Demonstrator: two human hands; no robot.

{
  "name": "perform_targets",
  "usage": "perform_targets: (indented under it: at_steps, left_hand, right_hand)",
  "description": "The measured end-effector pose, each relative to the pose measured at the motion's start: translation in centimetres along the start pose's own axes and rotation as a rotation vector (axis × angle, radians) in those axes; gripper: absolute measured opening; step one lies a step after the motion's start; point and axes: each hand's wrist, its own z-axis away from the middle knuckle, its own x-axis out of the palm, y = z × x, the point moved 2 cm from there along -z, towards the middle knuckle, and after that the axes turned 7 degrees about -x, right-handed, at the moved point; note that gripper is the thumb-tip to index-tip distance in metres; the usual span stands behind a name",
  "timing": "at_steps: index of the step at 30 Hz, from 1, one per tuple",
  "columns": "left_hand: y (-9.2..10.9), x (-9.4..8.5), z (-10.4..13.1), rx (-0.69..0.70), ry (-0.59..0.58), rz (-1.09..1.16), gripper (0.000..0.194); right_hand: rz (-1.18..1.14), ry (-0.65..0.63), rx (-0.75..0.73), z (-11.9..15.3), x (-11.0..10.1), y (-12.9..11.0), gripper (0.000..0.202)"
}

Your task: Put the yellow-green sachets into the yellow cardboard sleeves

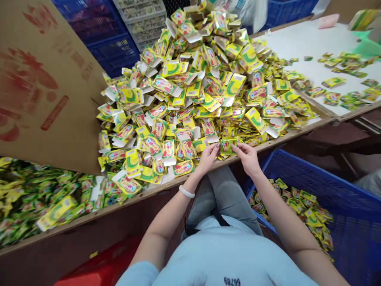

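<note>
Dozens of small boxes (175, 87), many with flaps open, lie heaped on the counter (285, 33), so the handling looks far from complete. One packet (227, 146) is at the counter's front edge, between the hands. The right hand (249, 161) is nearly closed, fingertips pinching the packet's right side; the left hand (207, 159) is nearly closed by its other side, its grip unclear. Loose packets (314, 218) partly fill the low blue crate (351, 202).

Blue crates (114, 51) stand stacked beside white crates (144, 20) — a red object (101, 264) sits lower.
</note>
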Motion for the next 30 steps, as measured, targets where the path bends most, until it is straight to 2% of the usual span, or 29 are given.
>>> perform_targets:
  at_steps: [2, 4, 7, 8, 10, 11, 13, 15, 17, 20, 23, 26, 28, 30]
  left_hand:
    - [-0.1, -0.5, 0.8, -0.083, 0.075, 0.151, 0.051]
    - [-0.1, -0.8, 1.7, -0.126, 0.176, 0.186, 0.046]
    - [0.2, -1.4, 3.0, -0.149, 0.242, 0.128, 0.039]
    - [0.5, -1.8, 3.4, -0.130, 0.247, 0.063, 0.037]
    - [1.4, -3.2, 4.2, -0.039, 0.268, -0.159, 0.033]
    - [1.8, -4.2, 4.5, 0.014, 0.310, -0.301, 0.032]
    - [2.7, -6.6, 4.9, 0.064, 0.480, -0.599, 0.034]
    - [3.1, -8.9, 4.8, -0.010, 0.691, -0.842, 0.047]
    - [3.0, -10.2, 4.1, -0.173, 0.803, -0.994, 0.069]
    - [2.6, -10.4, 2.6, -0.340, 0.776, -1.090, 0.085]
    - [2.6, -9.9, 2.0, -0.336, 0.778, -1.032, 0.073]
    - [3.2, -9.8, 2.8, -0.226, 0.738, -0.728, 0.051]
    - [3.7, -9.5, 3.8, -0.144, 0.630, -0.436, 0.050]
    - [3.9, -8.7, 4.9, -0.140, 0.479, -0.179, 0.054]
  right_hand:
    - [0.054, -0.022, -0.003, 0.4, 1.3, 0.4, 0.035]
    - [0.081, -0.054, -0.019, 0.8, 2.1, 0.5, 0.034]
    - [0.030, -0.227, 0.075, 1.2, 2.9, 0.4, 0.047]
    - [0.020, -0.314, 0.126, 1.2, 3.1, 0.4, 0.047]
    - [0.044, -0.443, 0.191, 1.1, 3.2, 0.5, 0.036]
    - [0.065, -0.455, 0.192, 1.0, 3.1, 0.5, 0.030]
    - [0.084, -0.386, 0.165, 0.7, 2.8, 0.7, 0.025]
    - [0.077, -0.313, 0.155, 0.4, 2.6, 0.8, 0.027]
    - [0.065, -0.292, 0.169, 0.0, 2.5, 0.8, 0.029]
    - [0.074, -0.325, 0.193, -0.5, 2.4, 0.3, 0.035]
    - [0.099, -0.345, 0.191, -1.1, 2.1, -0.7, 0.038]
    - [0.092, -0.347, 0.216, -1.6, 1.7, -1.7, 0.038]
    - [0.068, -0.350, 0.244, -1.9, 1.6, -2.4, 0.037]
    - [0.038, -0.324, 0.254, -2.2, 1.6, -3.1, 0.038]
